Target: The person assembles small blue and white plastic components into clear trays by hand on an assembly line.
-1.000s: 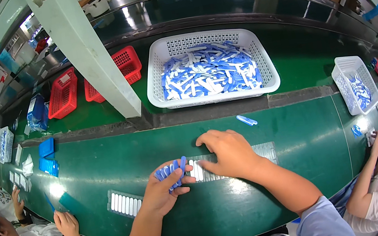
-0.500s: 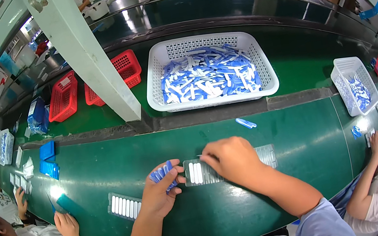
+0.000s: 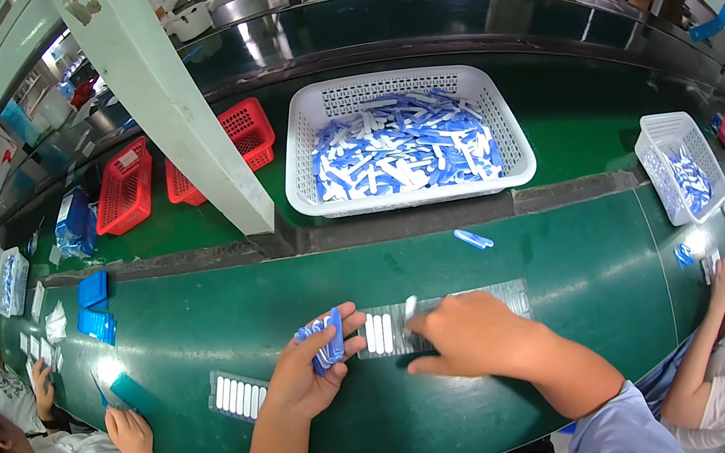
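Observation:
My left hand (image 3: 314,361) is closed around a bundle of small blue-and-white sticks (image 3: 322,340), held above the bench. To its right lies a clear slotted plastic tray (image 3: 511,299); several white pieces (image 3: 379,333) fill its left slots. Over this tray is my right hand (image 3: 459,335), thumb spread away from the fingers. One white stick (image 3: 411,306) tilts up at its fingertips, apparently touched rather than gripped. The hand hides the tray's middle. Left of my left forearm, a second clear tray (image 3: 237,395) holds a row of white pieces.
A large white basket (image 3: 303,193) heaped with blue-and-white sticks stands beyond the bench ledge. A loose stick (image 3: 473,238) lies before it. Red baskets (image 3: 125,186) and a slanting white post (image 3: 187,112) are at left. Co-workers sit on both sides; a smaller white basket (image 3: 659,174) is right.
My right hand has shifted slightly down and its thumb has spread from the fingers; a white stick now shows at the fingertips. The bundle in my left hand has turned more upright.

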### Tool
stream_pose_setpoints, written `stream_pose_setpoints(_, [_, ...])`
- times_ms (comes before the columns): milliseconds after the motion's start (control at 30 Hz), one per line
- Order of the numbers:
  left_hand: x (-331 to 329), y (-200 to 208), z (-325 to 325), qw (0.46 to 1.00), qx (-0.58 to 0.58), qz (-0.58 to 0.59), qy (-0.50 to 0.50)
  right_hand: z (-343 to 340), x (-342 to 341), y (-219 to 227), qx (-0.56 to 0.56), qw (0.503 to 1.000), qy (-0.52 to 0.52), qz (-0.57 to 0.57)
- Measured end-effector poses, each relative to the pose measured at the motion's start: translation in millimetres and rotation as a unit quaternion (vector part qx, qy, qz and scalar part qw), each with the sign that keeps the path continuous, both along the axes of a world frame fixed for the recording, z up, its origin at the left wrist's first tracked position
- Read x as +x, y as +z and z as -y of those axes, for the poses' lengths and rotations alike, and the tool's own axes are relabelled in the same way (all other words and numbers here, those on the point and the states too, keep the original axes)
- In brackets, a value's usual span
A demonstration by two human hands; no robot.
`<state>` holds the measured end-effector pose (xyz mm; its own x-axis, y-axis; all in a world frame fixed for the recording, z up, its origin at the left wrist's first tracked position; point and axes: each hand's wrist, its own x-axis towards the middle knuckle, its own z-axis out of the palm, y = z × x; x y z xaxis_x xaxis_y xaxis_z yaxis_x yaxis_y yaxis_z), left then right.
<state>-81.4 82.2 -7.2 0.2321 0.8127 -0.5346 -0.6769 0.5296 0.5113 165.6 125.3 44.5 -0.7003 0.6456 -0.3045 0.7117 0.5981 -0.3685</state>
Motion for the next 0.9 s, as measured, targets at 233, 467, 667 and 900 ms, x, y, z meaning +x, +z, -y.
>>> stream_pose_setpoints(233, [2.3, -8.2, 8.2, 0.982, 0.120, -0.107, -0.105, -15.9, 4.6, 3.8, 0.012, 0.986, -0.084, -0.142])
stream_pose_setpoints(467, [13.5, -8.3, 11.6, 0.967, 0.137, -0.081, -0.197, -19.7, -4.8, -14.7, -0.120, 0.922, -0.078, -0.360])
stream_pose_setpoints(667, [4.0, -4.0, 10.5, 0.984, 0.140, -0.077, -0.081, -45.3, 20.1, 1.3, -0.229, 0.707, -0.295, -0.600])
stream_pose_setpoints(900, [3.7, -6.2, 4.6, 0.994, 0.067, -0.090, 0.018, -41.4, 17.4, 0.4, -0.214, 0.738, -0.278, -0.577])
